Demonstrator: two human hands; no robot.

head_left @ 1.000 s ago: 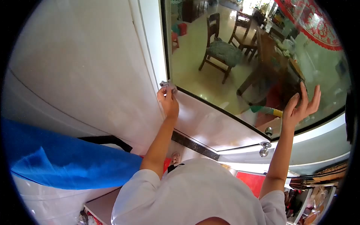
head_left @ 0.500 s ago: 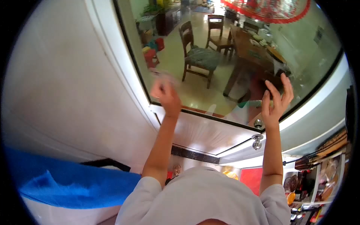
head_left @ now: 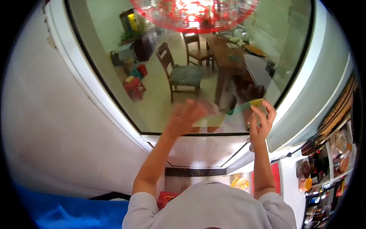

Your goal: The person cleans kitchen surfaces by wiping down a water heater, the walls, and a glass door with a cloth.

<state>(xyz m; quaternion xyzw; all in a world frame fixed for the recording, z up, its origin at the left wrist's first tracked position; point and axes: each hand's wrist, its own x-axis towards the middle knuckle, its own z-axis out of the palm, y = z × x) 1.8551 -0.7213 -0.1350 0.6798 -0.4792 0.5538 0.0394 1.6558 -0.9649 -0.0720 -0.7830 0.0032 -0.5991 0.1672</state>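
Observation:
A white-framed door with a large glass pane (head_left: pixel 141 110) stands in front of me. My left hand (head_left: pixel 188 115) is at the lower middle of the glass, smeared by motion, and a pale blur, perhaps its reflection, lies beside the fingertips. I cannot make out anything in it. My right hand (head_left: pixel 263 124) is raised at the pane's lower right, its fingers bent and apart, with nothing visibly held. A small yellow-green patch (head_left: pixel 256 102) shows by those fingertips; whether it is on, behind or reflected in the glass is unclear. The metal doorknob (head_left: pixel 250 145) is partly hidden beside my right wrist.
A red round decoration (head_left: pixel 198 29) is at the pane's top. Through the glass show a cushioned chair (head_left: pixel 185 75), a wooden table (head_left: pixel 228 57) and a red stool (head_left: pixel 134 87). Shelves with jars (head_left: pixel 324 168) stand right; blue cloth (head_left: pixel 76 213) lies lower left.
My left hand has swept right across the lower glass. The view has turned right and up, showing more of the red decoration. My right hand's fingers are more bent.

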